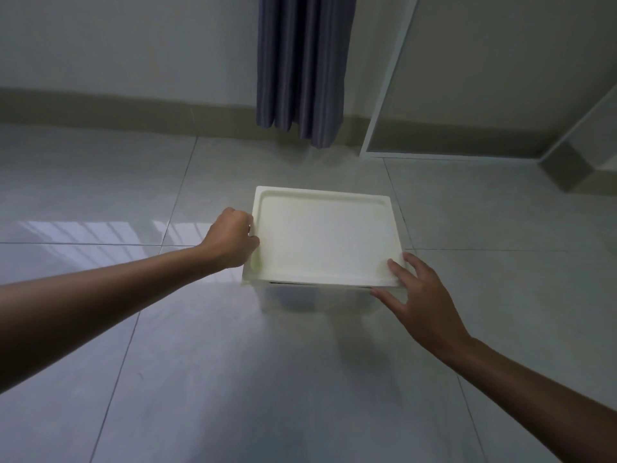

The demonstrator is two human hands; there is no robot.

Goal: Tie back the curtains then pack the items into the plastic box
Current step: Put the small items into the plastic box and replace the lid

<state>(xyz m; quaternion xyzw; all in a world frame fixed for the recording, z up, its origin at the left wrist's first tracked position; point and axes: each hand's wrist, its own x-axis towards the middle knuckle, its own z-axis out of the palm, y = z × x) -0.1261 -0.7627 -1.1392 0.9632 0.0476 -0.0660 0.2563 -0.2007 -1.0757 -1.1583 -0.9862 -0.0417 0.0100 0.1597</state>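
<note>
One head-worn camera looks forward and down, close over the floor [200, 362].

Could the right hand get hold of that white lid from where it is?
Probably yes. The right hand already has its fingers spread on the lid's near right corner, nothing lying between; the left hand holds the opposite edge.
</note>
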